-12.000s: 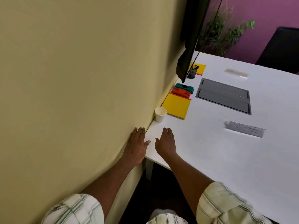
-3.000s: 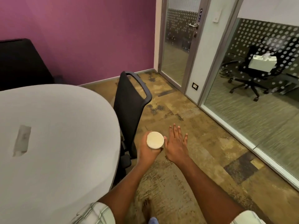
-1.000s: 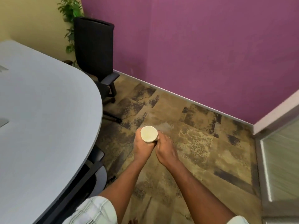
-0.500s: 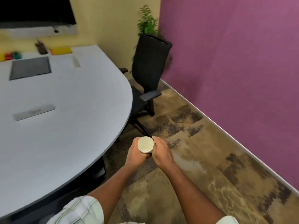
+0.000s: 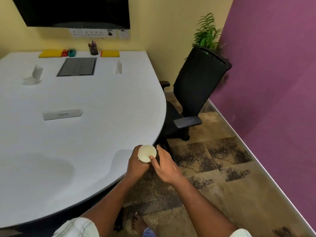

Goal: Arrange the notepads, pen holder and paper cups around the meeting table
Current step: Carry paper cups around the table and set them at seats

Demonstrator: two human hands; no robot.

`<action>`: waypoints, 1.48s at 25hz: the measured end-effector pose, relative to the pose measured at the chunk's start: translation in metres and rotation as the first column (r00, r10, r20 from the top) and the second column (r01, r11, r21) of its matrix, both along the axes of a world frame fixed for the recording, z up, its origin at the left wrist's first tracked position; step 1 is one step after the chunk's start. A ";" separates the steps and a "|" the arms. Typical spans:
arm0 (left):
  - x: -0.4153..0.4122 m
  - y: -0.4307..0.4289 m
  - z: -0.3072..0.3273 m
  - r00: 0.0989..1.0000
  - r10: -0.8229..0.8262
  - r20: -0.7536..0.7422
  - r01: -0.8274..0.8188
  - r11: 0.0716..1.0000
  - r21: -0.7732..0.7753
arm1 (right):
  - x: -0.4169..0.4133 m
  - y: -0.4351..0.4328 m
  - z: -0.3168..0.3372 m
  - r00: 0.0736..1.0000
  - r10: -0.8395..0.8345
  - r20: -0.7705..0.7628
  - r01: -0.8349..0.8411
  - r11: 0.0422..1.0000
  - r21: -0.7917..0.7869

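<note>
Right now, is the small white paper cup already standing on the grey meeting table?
No. The small white paper cup is held by the left hand and right hand at the edge of the grey meeting table.

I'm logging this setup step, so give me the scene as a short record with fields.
held item: white paper cup, upright, open top
left hand: grips the cup's side
right hand: thumb on the cup's rim
cup position: over the rounded edge of the white meeting table
far table edge: dark mesh pen holder between two yellow notepads
nearest seat: black office chair
</note>
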State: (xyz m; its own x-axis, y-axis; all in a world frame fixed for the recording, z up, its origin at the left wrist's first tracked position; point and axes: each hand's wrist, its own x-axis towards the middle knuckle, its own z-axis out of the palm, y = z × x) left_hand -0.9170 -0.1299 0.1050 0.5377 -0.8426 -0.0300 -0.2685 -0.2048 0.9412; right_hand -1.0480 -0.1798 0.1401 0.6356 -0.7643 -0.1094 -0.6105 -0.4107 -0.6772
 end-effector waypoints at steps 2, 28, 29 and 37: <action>0.027 -0.027 -0.003 0.999 0.052 -0.016 -0.052 0.999 0.011 | 0.015 -0.034 -0.003 0.999 -0.019 -0.028 0.020 0.999 0.044; 0.132 -0.198 -0.005 0.754 0.654 -0.068 -0.654 0.756 0.011 | 0.210 -0.268 -0.023 0.801 0.578 0.153 -0.586 0.810 0.009; 0.133 -0.200 -0.006 0.742 0.667 -0.071 -0.668 0.744 0.010 | 0.213 -0.271 -0.024 0.789 0.593 0.158 -0.601 0.799 0.002; 0.166 -0.204 -0.007 0.672 0.740 -0.030 -0.738 0.672 0.064 | 0.259 -0.273 -0.036 0.755 0.612 0.235 -0.630 0.777 -0.001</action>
